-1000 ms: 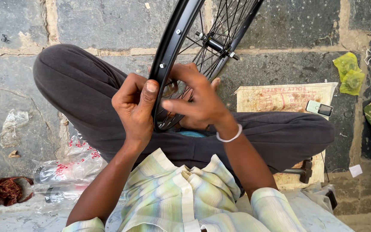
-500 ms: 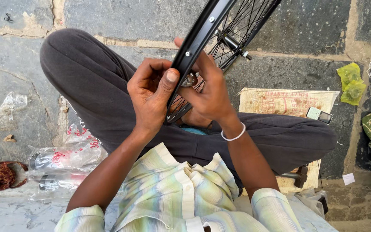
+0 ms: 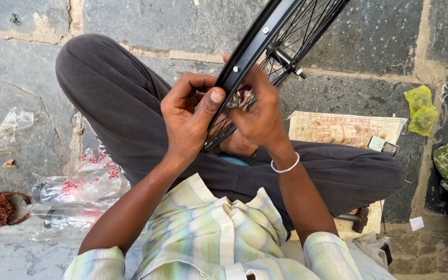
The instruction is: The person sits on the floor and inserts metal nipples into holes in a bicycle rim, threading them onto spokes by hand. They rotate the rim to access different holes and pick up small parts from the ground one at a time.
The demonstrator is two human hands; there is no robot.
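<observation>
Seated cross-legged on the stone floor [image 3: 146,21], I steady one black metal spoked bicycle wheel rim [image 3: 255,44], its length slanting from my lap up and away to the right. My left hand [image 3: 187,116] clamps its near edge, thumb pressed on top. My right hand [image 3: 257,116] is just beyond, fingers [image 3: 245,106] pinched closed on one small silvery fitting [image 3: 233,99] among the spokes.
</observation>
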